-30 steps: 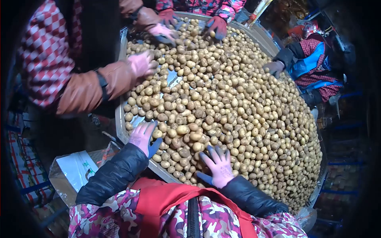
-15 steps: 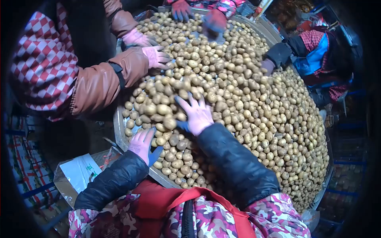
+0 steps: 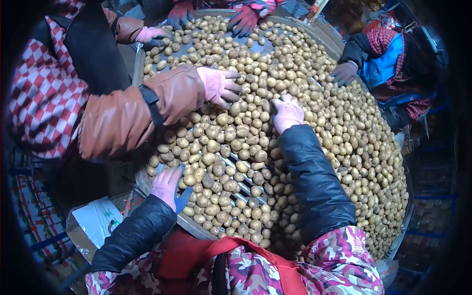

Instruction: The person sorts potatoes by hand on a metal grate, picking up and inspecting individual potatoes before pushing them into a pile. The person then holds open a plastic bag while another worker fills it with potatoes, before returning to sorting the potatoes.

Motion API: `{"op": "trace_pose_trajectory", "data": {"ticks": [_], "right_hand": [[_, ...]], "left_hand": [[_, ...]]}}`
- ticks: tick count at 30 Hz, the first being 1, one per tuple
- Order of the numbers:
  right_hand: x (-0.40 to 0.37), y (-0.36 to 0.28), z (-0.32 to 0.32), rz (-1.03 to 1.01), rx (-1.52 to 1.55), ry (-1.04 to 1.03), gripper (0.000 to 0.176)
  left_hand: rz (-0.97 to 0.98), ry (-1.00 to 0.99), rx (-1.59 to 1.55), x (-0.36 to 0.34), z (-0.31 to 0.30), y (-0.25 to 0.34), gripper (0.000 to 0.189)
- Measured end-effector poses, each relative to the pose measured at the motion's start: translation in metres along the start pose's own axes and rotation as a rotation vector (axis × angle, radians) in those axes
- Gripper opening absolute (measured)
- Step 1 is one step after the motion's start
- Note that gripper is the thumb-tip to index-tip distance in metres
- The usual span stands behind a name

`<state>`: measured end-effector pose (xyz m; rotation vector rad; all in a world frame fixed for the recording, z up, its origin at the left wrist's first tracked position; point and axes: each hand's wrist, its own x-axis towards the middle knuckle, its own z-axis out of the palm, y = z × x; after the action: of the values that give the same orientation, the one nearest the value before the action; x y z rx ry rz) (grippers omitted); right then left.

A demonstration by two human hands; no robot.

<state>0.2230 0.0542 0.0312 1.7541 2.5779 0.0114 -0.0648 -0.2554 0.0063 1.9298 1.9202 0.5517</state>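
A wide heap of small potatoes (image 3: 344, 162) covers a round table with a slatted top. My left hand (image 3: 168, 188), in a pink and blue glove, lies at the near left edge, fingers and thumb apart, touching potatoes. My right hand (image 3: 287, 114), gloved alike, reaches into the middle of the heap with its fingers curled down. What lies under those fingers is hidden. Between my hands, grey slats (image 3: 241, 184) show through a gap in the potatoes.
On the left, a co-worker's gloved hand (image 3: 219, 86) rests on the potatoes. Another person's red-gloved hand (image 3: 243, 20) is at the far edge, and a third's dark-gloved hand (image 3: 345, 73) at the right. A cardboard box (image 3: 81, 228) stands at the lower left, outside the table rim (image 3: 138, 69).
My right hand has moved up and right and its fingers have curled. My left hand has shifted slightly left. Slats now show between them. The left co-worker's near hand has reached further in.
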Motion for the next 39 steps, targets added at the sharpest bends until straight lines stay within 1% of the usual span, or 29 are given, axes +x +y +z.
{"op": "trace_pose_trajectory", "data": {"ticks": [2, 4, 5, 6, 9, 10, 11, 12, 13, 14, 15, 16, 18, 19, 20, 21, 22, 23, 24, 25, 26, 28, 31, 32, 34, 36, 37, 38, 39], "right_hand": [[0.009, 0.001, 0.008, -0.002, -0.038, -0.061, 0.036], [0.027, -0.013, -0.01, 0.023, -0.178, -0.266, 0.038], [0.029, -0.018, -0.027, -0.006, -0.167, -0.345, 0.038], [0.046, -0.008, -0.008, 0.01, -0.089, -0.316, 0.035], [0.056, -0.005, 0.005, -0.051, -0.124, -0.271, 0.032], [0.057, -0.007, 0.009, -0.098, -0.14, -0.242, 0.034], [0.054, -0.002, 0.013, -0.198, -0.141, -0.179, 0.033], [0.061, 0.001, 0.02, -0.104, -0.047, -0.263, 0.028], [0.056, 0.0, 0.008, -0.132, -0.008, -0.296, 0.028], [0.052, 0.01, 0.02, -0.123, -0.004, -0.195, 0.028], [0.064, 0.024, 0.037, -0.101, -0.076, -0.308, 0.028], [0.045, 0.006, 0.009, 0.022, -0.134, -0.352, 0.03], [0.021, 0.01, 0.011, 0.029, -0.121, -0.207, 0.035], [0.019, 0.012, 0.016, 0.09, -0.077, -0.219, 0.037], [0.011, 0.028, 0.036, -0.009, -0.061, -0.198, 0.044], [-0.02, -0.009, 0.005, 0.1, -0.083, -0.21, 0.049], [-0.039, -0.016, 0.005, 0.05, -0.082, -0.245, 0.048], [-0.06, -0.02, 0.026, 0.045, -0.216, -0.168, 0.05], [-0.084, -0.025, 0.032, 0.036, -0.164, -0.201, 0.049], [-0.112, -0.034, 0.021, -0.005, -0.075, -0.15, 0.04], [-0.127, -0.022, 0.041, -0.095, -0.015, 0.051, 0.034], [-0.148, -0.03, 0.024, 0.045, 0.14, -0.117, 0.03], [-0.17, -0.041, 0.022, -0.103, 0.124, 0.251, 0.026], [-0.17, -0.038, 0.024, -0.207, 0.128, 0.363, 0.026], [-0.179, -0.07, -0.009, -0.275, 0.294, 0.354, 0.02], [-0.187, -0.102, -0.015, -0.33, 0.651, 0.366, 0.019], [-0.194, -0.118, -0.015, -0.316, 0.789, 0.303, 0.019], [-0.218, -0.154, -0.041, -0.403, 0.732, 0.271, 0.021], [-0.228, -0.168, -0.048, -0.446, 0.758, 0.104, 0.023]], "left_hand": [[-0.002, 0.011, 0.012, 0.001, 0.003, -0.002, 0.067], [0.003, -0.004, 0.006, 0.0, -0.001, 0.0, 0.066], [0.008, -0.004, -0.015, 0.001, -0.003, 0.001, 0.065], [0.026, 0.027, -0.005, 0.001, -0.001, -0.001, 0.065], [0.037, 0.057, -0.012, -0.003, 0.006, -0.007, 0.065], [0.034, 0.063, -0.038, -0.002, 0.008, -0.009, 0.063], [0.05, 0.078, -0.064, -0.003, 0.013, -0.015, 0.059], [0.034, 0.065, -0.071, -0.002, 0.028, -0.026, 0.056], [0.085, 0.122, -0.099, -0.002, 0.019, -0.02, 0.054], [0.081, 0.116, -0.092, -0.004, 0.027, -0.025, 0.058], [0.058, 0.11, -0.039, -0.006, 0.024, -0.021, 0.06], [0.04, 0.095, -0.002, -0.007, 0.023, -0.019, 0.061], [0.014, 0.065, 0.018, -0.007, 0.028, -0.02, 0.064], [0.015, 0.08, 0.004, -0.008, 0.025, -0.018, 0.064], [0.022, 0.093, -0.012, -0.009, 0.022, -0.016, 0.064], [0.036, 0.12, -0.03, -0.01, 0.02, -0.016, 0.064], [0.032, 0.113, -0.027, -0.006, 0.033, -0.02, 0.067], [0.038, 0.136, -0.022, -0.007, 0.034, -0.019, 0.066], [0.044, 0.158, -0.019, -0.009, 0.032, -0.019, 0.066], [0.058, 0.178, -0.043, -0.009, 0.032, -0.018, 0.064], [0.054, 0.195, -0.051, -0.009, 0.031, -0.02, 0.064], [0.098, 0.324, -0.074, -0.011, 0.04, -0.022, 0.059], [0.194, 0.444, -0.06, -0.001, 0.061, -0.029, 0.054], [0.2, 0.456, -0.06, -0.002, 0.065, -0.028, 0.053], [0.165, 0.623, -0.212, -0.004, 0.081, -0.015, 0.053], [0.104, 0.582, -0.486, -0.026, 0.065, 0.019, 0.06], [-0.035, 0.539, -0.88, -0.037, 0.057, 0.049, 0.061], [-0.178, 0.482, -1.266, -0.043, 0.056, 0.07, 0.063], [-0.036, 0.709, -1.15, -0.047, 0.065, 0.075, 0.066]]}}
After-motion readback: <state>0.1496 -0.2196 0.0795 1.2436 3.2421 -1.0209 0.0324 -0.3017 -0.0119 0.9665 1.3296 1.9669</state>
